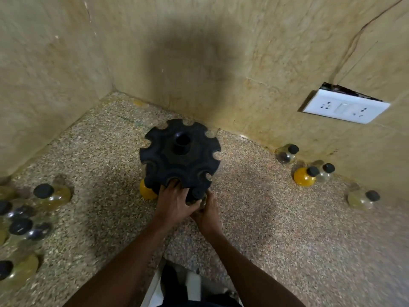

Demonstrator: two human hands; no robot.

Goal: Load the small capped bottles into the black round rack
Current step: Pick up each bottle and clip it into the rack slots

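The black round rack (180, 155) stands on the speckled counter near the corner, its rim cut with notches. A yellow-filled bottle (147, 191) hangs low at its left side. My left hand (174, 201) rests on the rack's near edge, fingers reaching into a notch. Close beside it, my right hand (207, 210) grips a small clear bottle (202, 201) at the rack's near underside; the bottle is mostly hidden by my fingers. Several capped bottles (52, 194) lie at the far left. Others lie on the right: a clear one (286, 152), a yellow one (305, 176), another (361, 198).
Beige stone walls enclose the corner behind and left of the rack. A white socket plate (345, 106) is set in the right wall. The counter's front edge (155, 282) runs just below my forearms, with white and dark shapes beneath it.
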